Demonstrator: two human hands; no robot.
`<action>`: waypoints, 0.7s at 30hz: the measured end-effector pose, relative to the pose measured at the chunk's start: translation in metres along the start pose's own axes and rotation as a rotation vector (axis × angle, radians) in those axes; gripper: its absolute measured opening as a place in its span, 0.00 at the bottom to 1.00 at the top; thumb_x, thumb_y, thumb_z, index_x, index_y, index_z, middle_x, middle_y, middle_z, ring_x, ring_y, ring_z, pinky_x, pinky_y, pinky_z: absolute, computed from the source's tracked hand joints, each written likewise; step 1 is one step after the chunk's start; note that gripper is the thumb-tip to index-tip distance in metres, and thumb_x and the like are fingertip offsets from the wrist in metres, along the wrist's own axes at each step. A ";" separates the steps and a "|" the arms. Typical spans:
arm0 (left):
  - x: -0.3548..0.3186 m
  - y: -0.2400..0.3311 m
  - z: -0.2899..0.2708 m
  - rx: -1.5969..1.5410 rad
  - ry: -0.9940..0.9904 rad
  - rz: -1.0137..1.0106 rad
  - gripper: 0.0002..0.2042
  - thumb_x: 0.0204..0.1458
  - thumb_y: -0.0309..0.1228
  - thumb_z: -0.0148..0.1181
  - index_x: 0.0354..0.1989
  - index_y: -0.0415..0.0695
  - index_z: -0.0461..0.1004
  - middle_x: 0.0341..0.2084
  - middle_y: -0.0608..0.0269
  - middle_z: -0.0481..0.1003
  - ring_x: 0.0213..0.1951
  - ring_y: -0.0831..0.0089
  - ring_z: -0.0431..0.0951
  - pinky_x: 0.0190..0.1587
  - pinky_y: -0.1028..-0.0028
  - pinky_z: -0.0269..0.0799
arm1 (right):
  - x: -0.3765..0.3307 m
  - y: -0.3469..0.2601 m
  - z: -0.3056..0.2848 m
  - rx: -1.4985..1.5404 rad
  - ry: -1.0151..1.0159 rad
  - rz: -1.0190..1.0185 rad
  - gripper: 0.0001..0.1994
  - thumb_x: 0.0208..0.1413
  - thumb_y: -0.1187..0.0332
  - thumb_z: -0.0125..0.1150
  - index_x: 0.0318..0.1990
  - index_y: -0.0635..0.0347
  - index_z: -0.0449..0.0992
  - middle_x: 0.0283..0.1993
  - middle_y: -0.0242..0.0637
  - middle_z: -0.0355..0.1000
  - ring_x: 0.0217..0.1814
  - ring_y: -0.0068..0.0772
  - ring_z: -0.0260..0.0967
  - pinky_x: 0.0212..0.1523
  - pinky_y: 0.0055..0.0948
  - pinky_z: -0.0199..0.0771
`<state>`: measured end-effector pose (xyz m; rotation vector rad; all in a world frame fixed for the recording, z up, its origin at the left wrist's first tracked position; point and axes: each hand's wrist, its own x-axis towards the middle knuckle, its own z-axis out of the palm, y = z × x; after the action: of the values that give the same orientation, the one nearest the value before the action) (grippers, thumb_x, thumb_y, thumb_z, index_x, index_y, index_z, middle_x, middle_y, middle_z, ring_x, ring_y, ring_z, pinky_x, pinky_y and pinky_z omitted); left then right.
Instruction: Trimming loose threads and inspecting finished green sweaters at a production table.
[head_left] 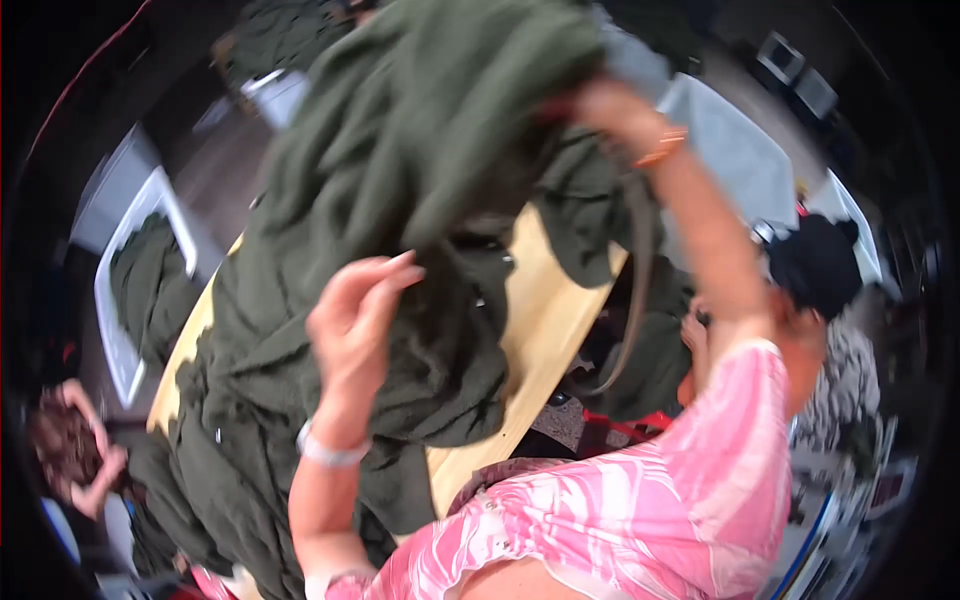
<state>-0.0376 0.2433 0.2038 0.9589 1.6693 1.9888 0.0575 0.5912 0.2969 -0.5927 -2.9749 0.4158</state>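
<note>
A large piece of dark green cloth [420, 130] hangs raised and blurred across the top middle. At its upper right edge my right hand [605, 110], with an orange band on the wrist, grips the cloth; a small red patch beside the fingers is too smeared to name. My left hand [352, 315], wearing a pale wristband, is lifted in front of the cloth. Its thumb and fingertips come close together in a pinch, and whether anything lies between them I cannot make out. Beneath both hands, more dark green cloth [430, 390] lies heaped over a light wooden table [545, 300].
A white bin [105, 300] with green cloth stands at the left, and a pale bin [735, 140] at the upper right. A person in a dark cap [815, 265] works close on my right. Another person [70, 450] is at the lower left. A strap [640, 300] hangs beside the table.
</note>
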 end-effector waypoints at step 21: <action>-0.120 -0.103 -0.181 1.454 0.699 -0.056 0.24 0.42 0.29 0.70 0.50 0.43 0.72 0.50 0.48 0.70 0.53 0.49 0.70 0.56 0.57 0.67 | -0.109 0.117 0.228 0.529 -0.249 0.450 0.07 0.61 0.73 0.54 0.44 0.66 0.69 0.18 0.36 0.69 0.16 0.28 0.69 0.17 0.29 0.68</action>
<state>-0.0952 0.0578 0.0617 0.4584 3.5565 0.7767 0.1710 0.5968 0.0429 -1.1998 -2.7232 1.3395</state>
